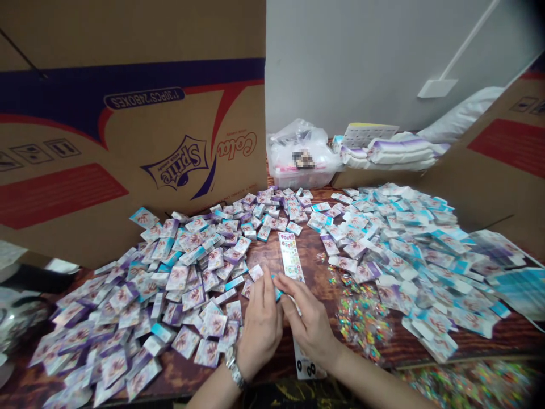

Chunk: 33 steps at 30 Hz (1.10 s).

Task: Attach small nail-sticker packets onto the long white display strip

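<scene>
Wood-grain table [313, 278] heaped with cartons, both hands brought together

Beyond the grip, a white wall [361, 62] is seen, with a large cardboard box [128, 165] printed with Sprite and Cola marks standing ahead and to the left. Farther ahead, a clear plastic bin [302, 179] and folded white-and-purple packs [389, 153] are placed.

The left hand [260, 329] and right hand [309, 321] are held together, with a small teal-edged carton [277, 293] pinched between their fingertips. A metal wristwatch [235, 375] is worn on the left wrist. Just ahead of the grip, a long printed card [291, 255] is laid, and a white card [309, 363] is partly covered below the right hand. To the left, white-and-purple cartons [183, 284] are heaped; to the right, flattened white-and-teal cartons [409, 255] are spread, with small multicoloured packets [361, 318] scattered just beside the right hand.
</scene>
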Each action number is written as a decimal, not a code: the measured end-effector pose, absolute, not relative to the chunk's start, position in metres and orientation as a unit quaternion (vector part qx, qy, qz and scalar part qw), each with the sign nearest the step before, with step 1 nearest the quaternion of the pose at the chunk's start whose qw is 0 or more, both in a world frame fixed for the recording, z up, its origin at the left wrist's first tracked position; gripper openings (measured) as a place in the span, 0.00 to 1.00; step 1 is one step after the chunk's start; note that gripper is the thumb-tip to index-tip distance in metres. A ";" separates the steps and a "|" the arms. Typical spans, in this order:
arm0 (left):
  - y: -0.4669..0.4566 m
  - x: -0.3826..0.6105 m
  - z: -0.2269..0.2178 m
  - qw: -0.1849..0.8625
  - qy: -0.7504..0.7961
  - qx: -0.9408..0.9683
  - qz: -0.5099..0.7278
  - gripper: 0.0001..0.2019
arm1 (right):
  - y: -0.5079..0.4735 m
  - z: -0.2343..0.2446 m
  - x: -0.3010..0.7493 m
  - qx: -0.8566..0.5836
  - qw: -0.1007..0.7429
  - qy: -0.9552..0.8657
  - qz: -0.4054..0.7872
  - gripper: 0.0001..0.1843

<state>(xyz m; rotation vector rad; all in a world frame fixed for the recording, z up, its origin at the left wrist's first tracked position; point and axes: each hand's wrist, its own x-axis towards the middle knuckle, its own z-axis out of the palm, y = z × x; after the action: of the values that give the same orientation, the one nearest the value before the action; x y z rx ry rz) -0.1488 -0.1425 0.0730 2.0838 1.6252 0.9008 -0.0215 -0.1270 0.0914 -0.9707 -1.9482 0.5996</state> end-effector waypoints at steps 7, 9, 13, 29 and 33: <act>-0.134 -0.163 0.074 0.073 0.583 0.767 0.257 0.32 | -0.118 0.091 -0.010 -0.390 0.356 -0.768 0.362 0.23; -0.117 -0.193 0.088 -0.005 0.609 0.762 0.221 0.31 | -0.107 0.093 0.001 -0.401 0.345 -0.775 0.345 0.24; -0.070 -0.280 0.139 -0.152 0.706 0.678 0.140 0.29 | -0.077 0.093 0.030 -0.440 0.328 -0.798 0.248 0.22; -0.167 -0.124 0.016 0.149 0.410 0.896 0.089 0.21 | -0.025 0.007 0.055 -0.326 -0.048 -0.930 0.159 0.43; -0.169 -0.125 0.004 0.175 0.414 0.891 0.064 0.21 | -0.030 0.002 0.057 -0.338 -0.029 -0.929 0.148 0.38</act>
<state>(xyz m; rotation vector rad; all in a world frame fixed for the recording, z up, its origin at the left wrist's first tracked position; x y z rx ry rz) -0.1250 -0.1691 0.0038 2.5251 1.1744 0.1800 0.0572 -0.0302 0.0015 -1.0819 -2.9726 0.4735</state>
